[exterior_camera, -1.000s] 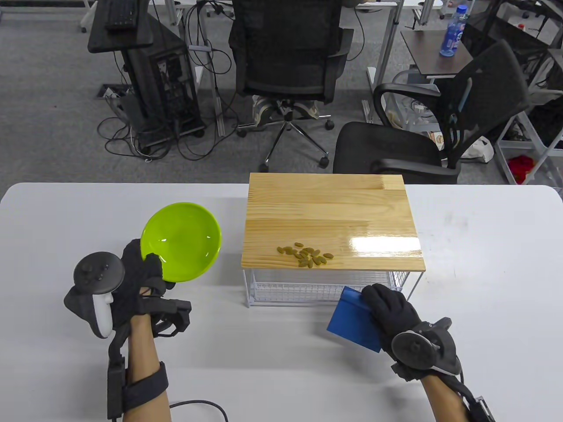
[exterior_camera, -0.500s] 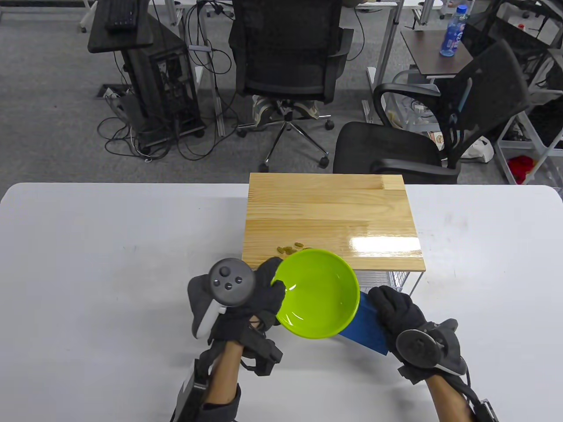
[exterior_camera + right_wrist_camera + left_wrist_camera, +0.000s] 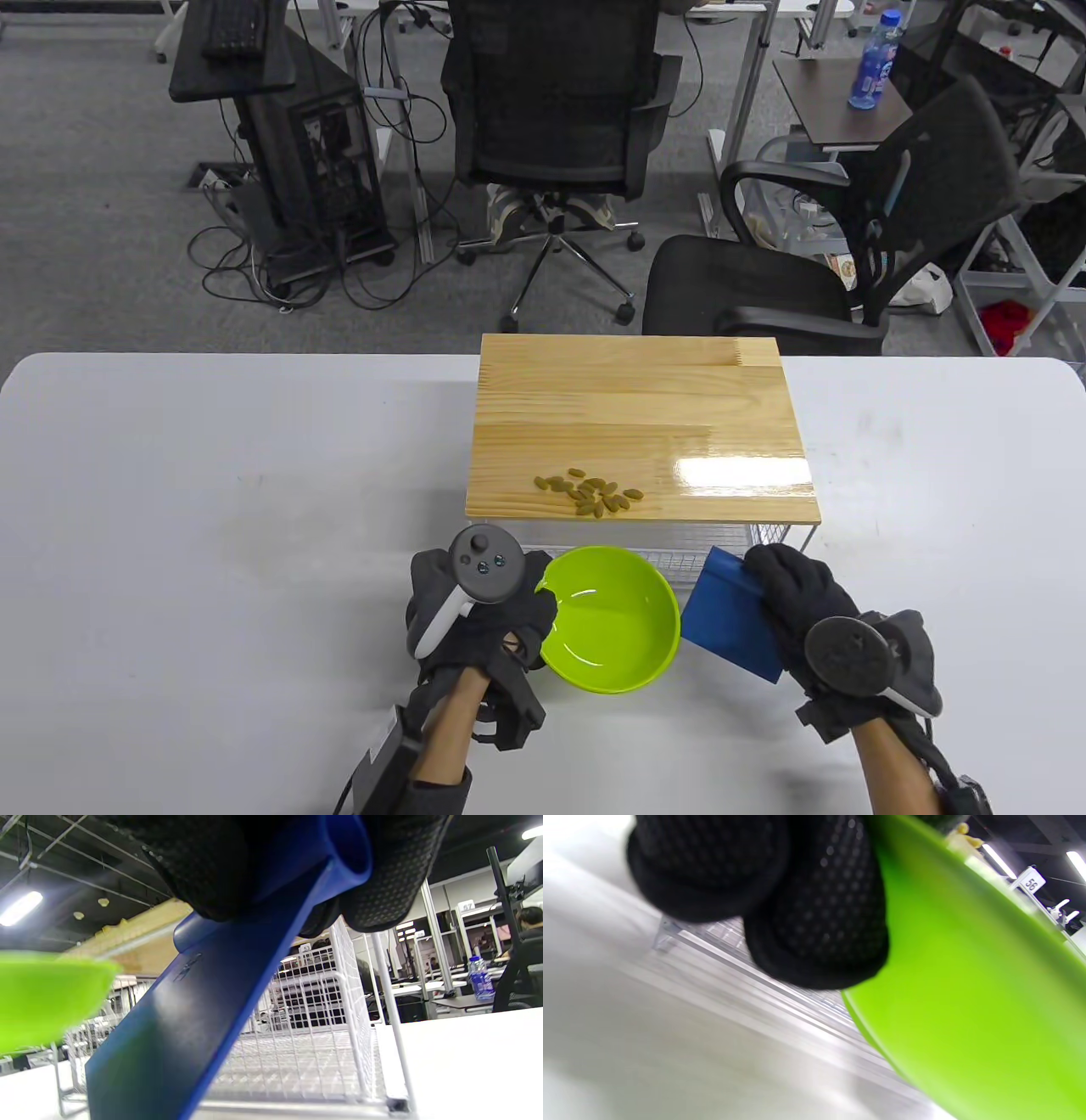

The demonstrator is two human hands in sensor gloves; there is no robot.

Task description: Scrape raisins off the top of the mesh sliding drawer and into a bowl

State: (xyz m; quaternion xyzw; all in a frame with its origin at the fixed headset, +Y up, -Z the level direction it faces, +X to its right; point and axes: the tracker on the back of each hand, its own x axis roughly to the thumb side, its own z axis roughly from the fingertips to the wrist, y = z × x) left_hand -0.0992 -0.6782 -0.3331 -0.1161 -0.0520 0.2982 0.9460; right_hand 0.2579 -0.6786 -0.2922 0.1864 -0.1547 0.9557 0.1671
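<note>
A small pile of raisins (image 3: 592,494) lies near the front edge of the wooden top (image 3: 636,399) of the white mesh drawer (image 3: 645,548). My left hand (image 3: 488,607) grips the left rim of the lime green bowl (image 3: 612,618), which is held just in front of the drawer and below the raisins. In the left wrist view my fingers (image 3: 818,925) curl under the bowl (image 3: 967,1005). My right hand (image 3: 802,594) holds a blue scraper (image 3: 731,615) right of the bowl. The right wrist view shows the scraper (image 3: 203,1005) pinched before the mesh drawer (image 3: 322,1035), with the bowl (image 3: 46,997) at left.
The white table (image 3: 212,509) spreads wide on both sides of the drawer. Beyond its far edge stand two black office chairs (image 3: 560,110), a computer stand with cables (image 3: 288,153) and a side table with a water bottle (image 3: 876,58).
My left hand carried the bowl from the left of the table to the drawer's front and lowered it below the top's edge. My right hand with the scraper shifted slightly right.
</note>
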